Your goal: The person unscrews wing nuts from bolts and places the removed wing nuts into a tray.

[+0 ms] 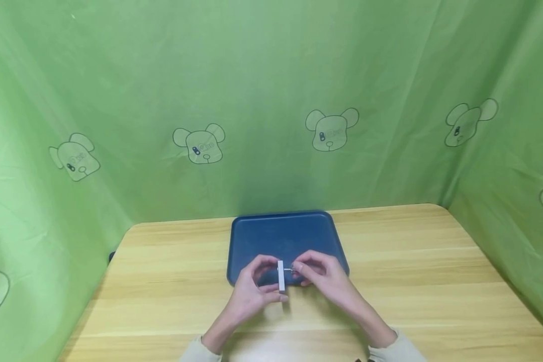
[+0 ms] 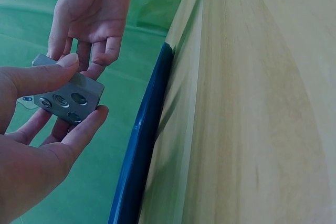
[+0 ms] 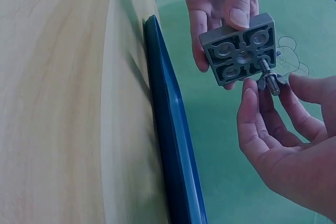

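Got a square metal block (image 1: 281,275) up in the air between both hands, in front of the near side of the blue tray (image 1: 280,236) as seen from the head; can't tell whether directly above the rim. Edge-on there, so showing neither face. Ribbed, ringed face visible from the right wrist, flatter holed face from the left wrist. Threaded bolt (image 3: 266,69) through one corner (head seated in a corner hole on the flat side, too small to read the drive). On the bolt, off the block and near the free end, a wing nut (image 3: 261,83); barely resolvable from the head.

With the left hand (image 1: 253,289), grasping the block by opposite edges, thumb against one, fingertips against the other. With the right hand (image 1: 323,274), pinching the wing nut between thumb and fingertips; can't tell how firmly. Some fingertips hidden behind block and nut.

Under the tray, a wooden table (image 1: 412,251), cut off at frame bottom. Behind and to both sides, green curtain (image 1: 262,60) with printed cartoon heads (image 1: 332,133), outermost ones cropped. Pale sleeves (image 1: 395,347) mostly out of shot.
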`<state>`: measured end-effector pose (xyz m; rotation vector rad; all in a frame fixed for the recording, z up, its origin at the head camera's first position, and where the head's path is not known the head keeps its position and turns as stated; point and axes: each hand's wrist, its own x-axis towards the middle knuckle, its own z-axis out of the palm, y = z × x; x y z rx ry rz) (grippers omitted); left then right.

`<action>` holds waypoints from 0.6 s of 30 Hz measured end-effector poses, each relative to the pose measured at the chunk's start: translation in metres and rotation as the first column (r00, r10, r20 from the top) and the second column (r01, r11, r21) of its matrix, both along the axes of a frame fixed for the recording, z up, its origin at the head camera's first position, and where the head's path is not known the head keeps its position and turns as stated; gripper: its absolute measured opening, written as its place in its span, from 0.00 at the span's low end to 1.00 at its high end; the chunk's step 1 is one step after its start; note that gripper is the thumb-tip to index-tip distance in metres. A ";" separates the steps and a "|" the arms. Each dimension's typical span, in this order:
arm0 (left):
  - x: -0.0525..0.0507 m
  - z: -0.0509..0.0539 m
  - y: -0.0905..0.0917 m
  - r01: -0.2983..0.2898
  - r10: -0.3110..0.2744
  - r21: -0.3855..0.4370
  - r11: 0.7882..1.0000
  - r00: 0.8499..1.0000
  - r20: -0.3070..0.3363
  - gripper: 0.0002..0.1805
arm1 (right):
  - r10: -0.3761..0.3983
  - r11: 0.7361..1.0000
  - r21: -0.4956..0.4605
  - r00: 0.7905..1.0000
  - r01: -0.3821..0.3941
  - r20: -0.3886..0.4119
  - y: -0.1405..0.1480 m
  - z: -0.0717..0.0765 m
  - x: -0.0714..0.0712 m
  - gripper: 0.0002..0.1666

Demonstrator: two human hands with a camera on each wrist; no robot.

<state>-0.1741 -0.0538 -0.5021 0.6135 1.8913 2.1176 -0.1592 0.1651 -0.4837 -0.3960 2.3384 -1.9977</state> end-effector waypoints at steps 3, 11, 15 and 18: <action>0.000 0.001 0.000 0.001 -0.001 -0.001 1.000 1.000 -0.001 0.38 | -0.005 1.000 -0.001 1.000 0.005 0.000 0.000 0.000 -0.001 0.12; 0.001 0.001 0.000 0.005 -0.005 0.004 1.000 1.000 -0.009 0.39 | -0.007 1.000 -0.023 1.000 0.007 -0.008 0.001 0.001 0.000 0.11; 0.001 0.000 0.000 0.008 -0.008 0.013 1.000 1.000 -0.005 0.39 | 0.000 0.999 -0.034 1.000 0.000 -0.003 0.001 0.001 0.001 0.12; 0.001 -0.001 0.000 0.011 -0.011 0.014 1.000 1.000 -0.007 0.39 | -0.006 1.000 -0.019 1.000 0.007 0.004 0.001 0.001 0.001 0.12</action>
